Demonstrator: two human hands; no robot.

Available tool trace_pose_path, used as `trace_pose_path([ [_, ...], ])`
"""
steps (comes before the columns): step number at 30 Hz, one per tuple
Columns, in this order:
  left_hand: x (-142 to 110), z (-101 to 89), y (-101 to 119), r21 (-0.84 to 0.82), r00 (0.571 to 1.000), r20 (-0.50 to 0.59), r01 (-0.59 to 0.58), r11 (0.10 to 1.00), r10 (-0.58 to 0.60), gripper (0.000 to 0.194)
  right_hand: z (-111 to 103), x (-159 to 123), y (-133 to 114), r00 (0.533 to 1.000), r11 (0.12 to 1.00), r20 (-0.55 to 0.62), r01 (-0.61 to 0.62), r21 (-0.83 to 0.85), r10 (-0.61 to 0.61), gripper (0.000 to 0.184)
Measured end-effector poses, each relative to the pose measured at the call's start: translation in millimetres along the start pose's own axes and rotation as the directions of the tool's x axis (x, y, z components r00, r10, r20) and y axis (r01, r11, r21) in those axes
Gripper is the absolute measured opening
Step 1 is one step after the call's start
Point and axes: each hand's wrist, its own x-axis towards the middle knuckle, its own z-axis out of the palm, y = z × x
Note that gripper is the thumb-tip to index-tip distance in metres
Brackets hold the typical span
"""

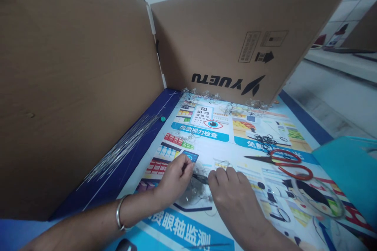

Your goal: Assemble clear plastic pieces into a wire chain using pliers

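Observation:
Low in the middle of the head view, my left hand (pixel 178 174) is closed in a pinch; what its fingertips hold is too small to make out. My right hand (pixel 232 190) is wrapped round dark pliers (pixel 200 179), whose jaws point left toward the left fingertips. Just below the pliers lies a tangle of thin clear and wiry pieces (pixel 194 195) on the printed sheet. Red-handled scissors (pixel 290 159) rest to the right of my right hand, blades toward the left. Behind them sit several black wire loops (pixel 265 140).
Cardboard panels stand on the left (pixel 76 66) and at the back (pixel 206 39). A bundle of thin straight wires (pixel 123 145) lies along the left panel. Clear wiry pieces (pixel 203 94) line the back panel's foot. A turquoise box (pixel 350 172) is at right.

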Motion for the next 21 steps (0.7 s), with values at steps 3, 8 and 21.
trace_pose_path([
  [3, -0.3, 1.3, -0.5, 0.01, 1.0, 0.0, 0.006, 1.0, -0.006, 0.02, -0.7, 0.9, -0.9, 1.0, 1.0, 0.016, -0.013, -0.003, 0.013, 0.017],
  [8, 0.2, 2.5, -1.7, 0.019, 1.0, 0.005, 0.015, 1.0, -0.015, 0.019, -0.7, 0.8, -1.9, 1.0, 1.0, -0.004, -0.014, -0.005, 0.014, 0.017],
  [21, -0.7, 1.6, -5.1, 0.025, 0.999, 0.028, 0.015, 1.0, -0.016, 0.019, 3.1, -2.0, 0.8, 1.0, 1.0, 0.028, 0.007, 0.011, -0.008, 0.017],
])
